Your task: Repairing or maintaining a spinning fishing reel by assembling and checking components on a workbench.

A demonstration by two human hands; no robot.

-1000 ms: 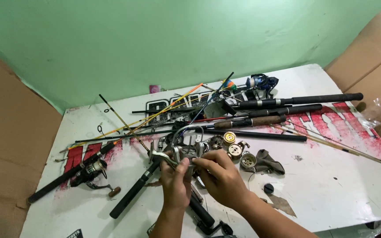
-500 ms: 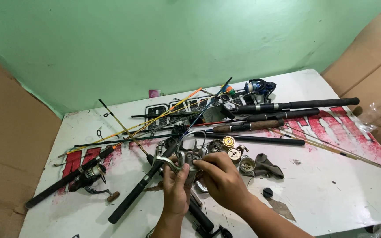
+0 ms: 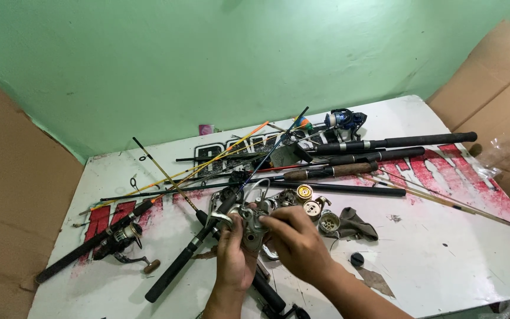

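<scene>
My left hand [image 3: 232, 260] and my right hand [image 3: 295, 241] both grip a grey metal spinning reel [image 3: 251, 224] held just above the white table [image 3: 444, 260]. Its wire bail arches up behind my fingers. Under my hands lies a black rod handle [image 3: 178, 269] running down to the left. Just right of my right hand sit several loose reel spools [image 3: 313, 208] and a grey cloth [image 3: 355, 223]. A small black knob [image 3: 356, 259] lies near my right forearm.
A heap of fishing rods [image 3: 385, 143] crosses the table's far half, with a blue reel [image 3: 345, 119] at the back. A rod with a black reel [image 3: 119, 239] lies at the left. Cardboard sheets [image 3: 13, 195] flank both sides; a green wall stands behind.
My hands have stayed on the reel, turning it slightly. The view has shifted a little, with the table sitting lower in the picture.
</scene>
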